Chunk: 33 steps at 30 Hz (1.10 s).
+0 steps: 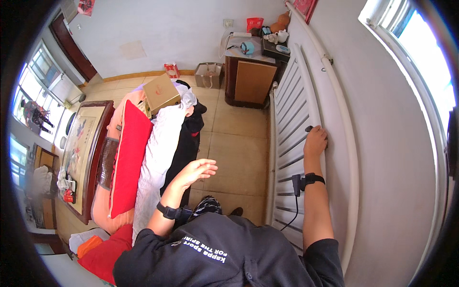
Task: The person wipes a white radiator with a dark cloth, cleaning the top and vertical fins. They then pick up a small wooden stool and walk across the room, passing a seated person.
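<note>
My right hand (316, 140) is closed around a small dark object (309, 128) at the top edge of the white radiator (304, 89), beside the wall; what the object is I cannot tell. My left hand (197, 172) hangs in the air over the tiled floor, palm inward, fingers apart and nothing in them. To its left lie a white cloth (161, 132) and a long red cushion (132, 158) on a sofa with orange covering. Each wrist wears a black strap with a small device.
A gold box (161, 92) sits at the sofa's far end. Beyond the floor stand a wooden cabinet (255, 81) and a paper bag (208, 75). White pipes (344, 118) run along the right wall. A glass-topped table (84, 143) stands left. Another person (36, 113) is far off at the left.
</note>
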Tool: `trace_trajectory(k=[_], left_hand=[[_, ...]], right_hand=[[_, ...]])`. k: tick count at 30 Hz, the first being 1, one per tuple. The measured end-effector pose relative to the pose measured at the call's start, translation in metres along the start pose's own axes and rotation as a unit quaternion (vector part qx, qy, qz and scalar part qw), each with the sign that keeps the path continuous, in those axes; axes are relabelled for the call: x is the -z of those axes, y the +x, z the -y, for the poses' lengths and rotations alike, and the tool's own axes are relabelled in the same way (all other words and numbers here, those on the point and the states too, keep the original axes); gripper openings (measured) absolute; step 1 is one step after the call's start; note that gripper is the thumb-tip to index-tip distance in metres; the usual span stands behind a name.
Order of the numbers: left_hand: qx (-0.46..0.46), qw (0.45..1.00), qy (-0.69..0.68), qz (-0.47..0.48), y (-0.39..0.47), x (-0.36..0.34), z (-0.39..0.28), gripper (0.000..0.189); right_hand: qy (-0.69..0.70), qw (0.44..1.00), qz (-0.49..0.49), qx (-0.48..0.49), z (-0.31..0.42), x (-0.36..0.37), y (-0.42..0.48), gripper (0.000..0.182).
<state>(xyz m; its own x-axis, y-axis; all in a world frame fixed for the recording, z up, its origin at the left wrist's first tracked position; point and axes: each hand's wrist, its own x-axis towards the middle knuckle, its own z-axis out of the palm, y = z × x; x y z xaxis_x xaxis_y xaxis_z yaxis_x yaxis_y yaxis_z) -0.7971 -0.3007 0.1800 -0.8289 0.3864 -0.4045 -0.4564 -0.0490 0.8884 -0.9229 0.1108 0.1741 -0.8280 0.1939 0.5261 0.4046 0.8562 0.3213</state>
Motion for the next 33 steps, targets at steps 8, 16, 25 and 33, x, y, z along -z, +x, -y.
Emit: trace_trajectory(k=[8, 16, 25, 33], left_hand=[[-0.022, 0.999, 0.002, 0.030, 0.065, 0.040, -0.032, 0.036], [-0.019, 0.992, 0.023, 0.126, 0.151, 0.077, -0.084, 0.037], [0.016, 0.987, 0.030, 0.158, 0.203, 0.126, -0.103, 0.033], [0.042, 0.989, 0.007, 0.141, 0.241, 0.142, -0.096, 0.033]], right_hand=[[-0.014, 0.999, 0.029, -0.025, 0.023, -0.012, 0.036, 0.026], [0.104, 0.991, 0.077, -0.036, 0.000, -0.002, 0.015, 0.035], [0.080, 0.991, 0.083, -0.069, -0.005, 0.037, -0.036, 0.044], [0.045, 0.995, 0.069, -0.063, 0.007, 0.005, 0.009, 0.037]])
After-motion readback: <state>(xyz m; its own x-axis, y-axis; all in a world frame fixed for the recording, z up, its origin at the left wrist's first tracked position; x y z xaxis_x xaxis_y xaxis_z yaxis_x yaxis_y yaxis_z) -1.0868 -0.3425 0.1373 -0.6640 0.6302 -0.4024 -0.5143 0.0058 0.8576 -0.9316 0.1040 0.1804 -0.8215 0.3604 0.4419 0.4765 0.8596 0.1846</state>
